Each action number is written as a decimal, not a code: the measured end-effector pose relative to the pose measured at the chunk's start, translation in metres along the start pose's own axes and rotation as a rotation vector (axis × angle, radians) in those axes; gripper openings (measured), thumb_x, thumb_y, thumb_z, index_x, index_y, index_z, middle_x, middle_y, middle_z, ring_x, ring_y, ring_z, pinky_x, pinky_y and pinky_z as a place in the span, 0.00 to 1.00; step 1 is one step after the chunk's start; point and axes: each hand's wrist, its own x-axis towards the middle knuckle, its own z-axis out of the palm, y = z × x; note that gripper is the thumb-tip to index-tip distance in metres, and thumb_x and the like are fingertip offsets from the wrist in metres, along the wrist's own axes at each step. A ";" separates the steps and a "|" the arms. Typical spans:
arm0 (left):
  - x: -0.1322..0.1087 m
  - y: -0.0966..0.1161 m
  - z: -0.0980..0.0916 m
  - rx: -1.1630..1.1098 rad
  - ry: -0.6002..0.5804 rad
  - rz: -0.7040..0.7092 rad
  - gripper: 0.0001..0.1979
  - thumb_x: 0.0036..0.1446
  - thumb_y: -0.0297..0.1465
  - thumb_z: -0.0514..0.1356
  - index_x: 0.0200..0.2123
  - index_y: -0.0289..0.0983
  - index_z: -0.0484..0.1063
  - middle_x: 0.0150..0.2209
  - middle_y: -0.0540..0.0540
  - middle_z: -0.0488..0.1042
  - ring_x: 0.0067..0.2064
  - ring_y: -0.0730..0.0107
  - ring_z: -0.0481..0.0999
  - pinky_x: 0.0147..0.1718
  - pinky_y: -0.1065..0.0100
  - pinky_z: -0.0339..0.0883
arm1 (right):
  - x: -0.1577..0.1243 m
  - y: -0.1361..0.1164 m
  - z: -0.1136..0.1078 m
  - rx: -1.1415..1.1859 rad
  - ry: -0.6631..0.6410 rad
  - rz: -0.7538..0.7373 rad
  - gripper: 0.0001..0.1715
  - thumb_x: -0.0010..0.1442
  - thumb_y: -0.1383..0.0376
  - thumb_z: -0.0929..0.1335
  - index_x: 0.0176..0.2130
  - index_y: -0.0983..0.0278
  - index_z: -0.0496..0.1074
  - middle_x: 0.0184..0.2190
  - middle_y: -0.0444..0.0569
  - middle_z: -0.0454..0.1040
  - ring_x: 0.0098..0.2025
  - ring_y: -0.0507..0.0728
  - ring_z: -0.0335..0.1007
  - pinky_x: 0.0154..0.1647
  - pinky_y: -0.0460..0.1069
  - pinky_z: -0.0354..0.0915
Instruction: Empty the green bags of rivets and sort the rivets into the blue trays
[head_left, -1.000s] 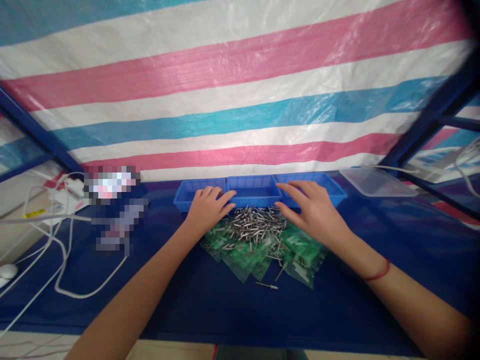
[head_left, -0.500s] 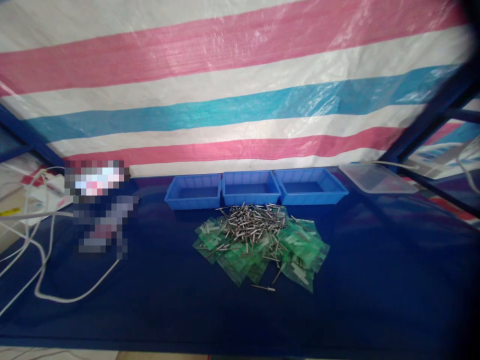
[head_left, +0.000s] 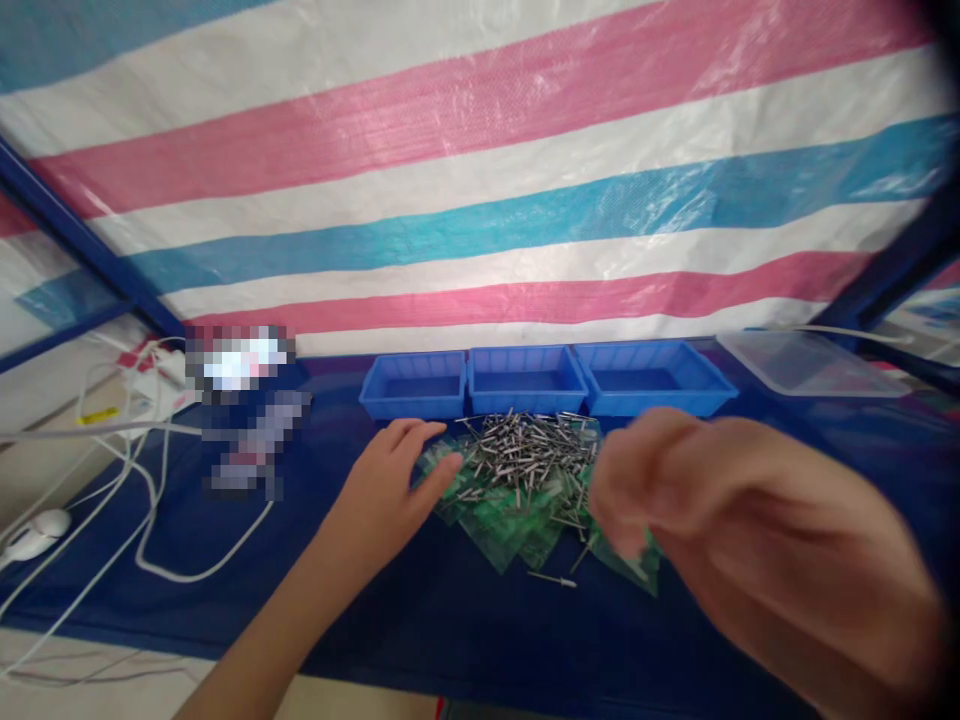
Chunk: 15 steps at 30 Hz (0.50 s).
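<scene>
A heap of metal blind rivets [head_left: 525, 448] lies on top of several small green-tinted clear plastic bags [head_left: 499, 530]. Some whitish pieces show through the plastic. One loose rivet [head_left: 553, 579] lies in front of the heap. My left hand [head_left: 394, 475] is at the heap's left edge, thumb and fingers apart, holding nothing I can see; whether it touches the bags is unclear. Over the right side of the bags is my right hand [head_left: 667, 480], close to the camera and smeared by motion. Its fingers look bent, and their inner side is hidden.
Three blue plastic bins [head_left: 527, 400] stand in a row behind the heap. A clear plastic lid [head_left: 810, 365] lies at the back right. White cables [head_left: 150, 500] and a white mouse [head_left: 37, 535] are on the left, near a pixelated device. Striped sheeting [head_left: 480, 240] hangs behind the blue table [head_left: 420, 620].
Both hands have come into view, the left at the heap's left side and the right over its right side. The camera view has shifted slightly; the bins and heap look undisturbed.
</scene>
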 end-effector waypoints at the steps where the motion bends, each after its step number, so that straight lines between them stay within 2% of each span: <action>1: 0.008 -0.010 0.008 0.092 -0.040 -0.005 0.22 0.57 0.43 0.60 0.50 0.37 0.71 0.48 0.40 0.74 0.49 0.56 0.73 0.50 0.58 0.67 | 0.007 0.003 0.002 0.040 -0.020 0.022 0.08 0.64 0.59 0.64 0.35 0.55 0.71 0.31 0.45 0.72 0.31 0.53 0.68 0.29 0.48 0.67; 3: 0.016 -0.027 0.021 0.189 -0.144 -0.003 0.26 0.56 0.44 0.61 0.52 0.34 0.71 0.48 0.38 0.73 0.48 0.54 0.74 0.50 0.56 0.67 | 0.018 0.013 0.006 0.064 -0.064 0.088 0.06 0.62 0.65 0.65 0.34 0.58 0.72 0.30 0.44 0.71 0.29 0.52 0.66 0.28 0.48 0.64; 5: 0.016 -0.035 0.027 0.214 -0.190 0.008 0.22 0.58 0.42 0.59 0.50 0.35 0.72 0.47 0.39 0.75 0.46 0.57 0.75 0.48 0.59 0.68 | 0.026 0.028 0.011 -0.001 -0.108 0.159 0.06 0.61 0.65 0.65 0.33 0.60 0.72 0.29 0.46 0.72 0.30 0.53 0.67 0.29 0.48 0.64; 7: 0.013 -0.037 0.026 0.200 -0.187 0.023 0.16 0.61 0.39 0.56 0.48 0.37 0.74 0.45 0.42 0.76 0.45 0.60 0.77 0.47 0.62 0.69 | 0.028 0.040 0.014 -0.072 -0.122 0.209 0.06 0.61 0.64 0.65 0.33 0.61 0.72 0.30 0.47 0.73 0.31 0.53 0.67 0.29 0.48 0.64; 9: 0.011 -0.035 0.021 0.178 -0.135 0.036 0.15 0.64 0.36 0.52 0.45 0.38 0.75 0.44 0.43 0.78 0.43 0.62 0.77 0.46 0.65 0.69 | 0.029 0.048 0.016 -0.156 -0.128 0.223 0.06 0.60 0.64 0.65 0.33 0.61 0.72 0.30 0.47 0.74 0.30 0.53 0.67 0.28 0.48 0.63; 12: 0.014 -0.029 0.014 0.126 0.047 0.038 0.14 0.64 0.34 0.51 0.42 0.37 0.75 0.40 0.43 0.79 0.42 0.63 0.77 0.45 0.66 0.69 | 0.031 0.055 0.018 -0.341 -0.161 0.195 0.07 0.59 0.65 0.64 0.34 0.61 0.73 0.31 0.46 0.75 0.28 0.53 0.67 0.28 0.48 0.62; 15: 0.023 -0.013 0.011 -0.097 0.172 -0.004 0.14 0.64 0.36 0.52 0.41 0.36 0.74 0.39 0.43 0.77 0.41 0.65 0.77 0.40 0.69 0.72 | 0.035 0.062 0.017 -0.464 -0.167 0.203 0.10 0.58 0.62 0.66 0.40 0.62 0.73 0.31 0.47 0.74 0.27 0.53 0.66 0.28 0.49 0.62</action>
